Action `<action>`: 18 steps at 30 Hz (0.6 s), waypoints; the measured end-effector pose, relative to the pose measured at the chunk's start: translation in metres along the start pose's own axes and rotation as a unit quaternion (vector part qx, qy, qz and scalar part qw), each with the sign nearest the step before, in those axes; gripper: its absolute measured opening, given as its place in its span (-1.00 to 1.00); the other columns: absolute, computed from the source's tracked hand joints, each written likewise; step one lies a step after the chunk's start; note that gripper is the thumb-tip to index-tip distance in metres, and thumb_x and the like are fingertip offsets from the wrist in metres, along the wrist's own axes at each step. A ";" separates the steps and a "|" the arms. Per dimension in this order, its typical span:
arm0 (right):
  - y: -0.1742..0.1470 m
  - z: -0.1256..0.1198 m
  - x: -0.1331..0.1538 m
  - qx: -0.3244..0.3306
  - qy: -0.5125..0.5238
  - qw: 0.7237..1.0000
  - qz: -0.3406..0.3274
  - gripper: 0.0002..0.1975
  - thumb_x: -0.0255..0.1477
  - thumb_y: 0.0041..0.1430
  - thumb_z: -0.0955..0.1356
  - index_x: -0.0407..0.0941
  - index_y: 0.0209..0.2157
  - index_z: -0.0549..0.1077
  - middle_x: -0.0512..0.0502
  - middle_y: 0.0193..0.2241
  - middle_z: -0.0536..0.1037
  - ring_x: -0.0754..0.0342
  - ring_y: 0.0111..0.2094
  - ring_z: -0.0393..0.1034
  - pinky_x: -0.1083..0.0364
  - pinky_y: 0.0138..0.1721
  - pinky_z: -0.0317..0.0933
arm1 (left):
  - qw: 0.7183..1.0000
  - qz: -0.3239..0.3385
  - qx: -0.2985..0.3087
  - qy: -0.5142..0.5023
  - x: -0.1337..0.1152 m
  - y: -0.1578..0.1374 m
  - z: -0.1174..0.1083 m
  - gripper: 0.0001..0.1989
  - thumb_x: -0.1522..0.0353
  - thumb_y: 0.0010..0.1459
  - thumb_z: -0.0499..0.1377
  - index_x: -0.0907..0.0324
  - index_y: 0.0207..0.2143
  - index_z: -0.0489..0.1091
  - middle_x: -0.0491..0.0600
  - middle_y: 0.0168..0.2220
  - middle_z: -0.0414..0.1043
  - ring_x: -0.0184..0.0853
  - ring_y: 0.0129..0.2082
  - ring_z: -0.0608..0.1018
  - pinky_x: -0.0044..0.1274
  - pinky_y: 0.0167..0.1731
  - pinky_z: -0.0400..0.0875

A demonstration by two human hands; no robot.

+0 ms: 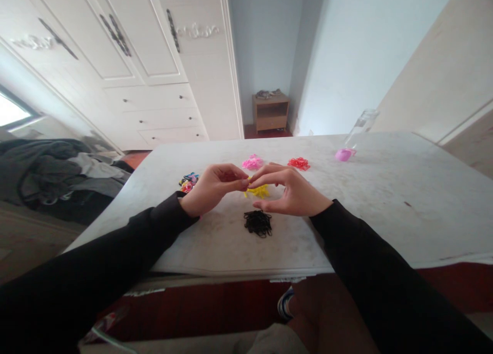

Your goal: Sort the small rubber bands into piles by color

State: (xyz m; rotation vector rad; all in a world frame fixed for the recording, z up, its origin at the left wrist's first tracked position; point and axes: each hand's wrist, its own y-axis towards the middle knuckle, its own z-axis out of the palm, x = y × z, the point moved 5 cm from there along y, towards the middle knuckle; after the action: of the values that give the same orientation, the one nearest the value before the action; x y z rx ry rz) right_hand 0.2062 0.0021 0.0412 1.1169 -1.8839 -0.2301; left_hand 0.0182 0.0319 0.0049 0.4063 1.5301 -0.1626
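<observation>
My left hand point(215, 186) is closed in a pinch above the table; whatever lies between thumb and fingertips is too small to make out. My right hand point(293, 189) meets those fingertips with its forefinger, while its thumb stands apart below. Behind and beneath the fingers is a partly hidden pile of yellow rubber bands point(259, 190). Nearer the body sits a pile of black rubber bands point(258, 223). Beyond the hands lie pink rubber bands point(252, 162) and red rubber bands point(299, 163). A mixed-colour pile of bands point(188, 181) is partly covered by my left hand.
The pale table point(370, 210) carries a tilted clear glass bottle point(362, 127) and a pink-purple object point(344, 154) at far right. Dark clothes point(65, 174) are heaped off the left side. A white wardrobe point(154, 61) and a small wooden cabinet point(270, 112) stand behind.
</observation>
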 end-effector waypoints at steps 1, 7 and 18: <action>0.000 0.000 0.001 0.001 -0.001 1.000 0.002 -0.83 -0.36 0.17 0.55 -0.06 -0.18 0.70 -0.17 -0.11 0.73 -0.07 -0.05 0.59 -0.12 0.07 0.44 | 1.000 -0.003 0.000 0.003 0.000 0.000 0.000 -0.67 0.20 -0.03 0.60 0.20 -0.38 0.61 -0.03 -0.39 0.66 -0.33 -0.38 0.68 -0.45 -0.23 0.64; 0.000 -0.007 -0.008 -0.055 -0.086 0.994 0.030 -0.89 -0.37 0.26 0.48 -0.06 -0.21 0.68 -0.13 -0.17 0.74 -0.08 -0.08 0.56 -0.12 0.05 0.40 | 1.000 0.006 -0.004 0.025 -0.004 0.001 -0.004 -0.71 0.33 -0.02 0.58 0.20 -0.26 0.63 -0.03 -0.30 0.68 -0.34 -0.30 0.68 -0.49 -0.20 0.62; 0.016 -0.003 -0.050 0.022 -0.343 0.926 0.160 -0.73 -0.41 0.37 0.35 -0.23 -0.03 0.63 -0.37 0.00 0.66 -0.27 0.07 0.45 -0.21 0.11 0.32 | 0.983 0.091 -0.134 0.085 -0.037 0.020 -0.060 -0.80 0.39 -0.04 0.49 0.17 -0.36 0.54 -0.09 -0.40 0.52 -0.35 -0.45 0.61 -0.42 -0.31 0.61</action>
State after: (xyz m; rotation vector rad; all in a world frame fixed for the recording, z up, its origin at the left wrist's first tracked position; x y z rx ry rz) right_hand 0.2076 0.0508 0.0213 0.7838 -2.6690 -0.4335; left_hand -0.0324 0.0661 0.0448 0.3492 1.6469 0.2252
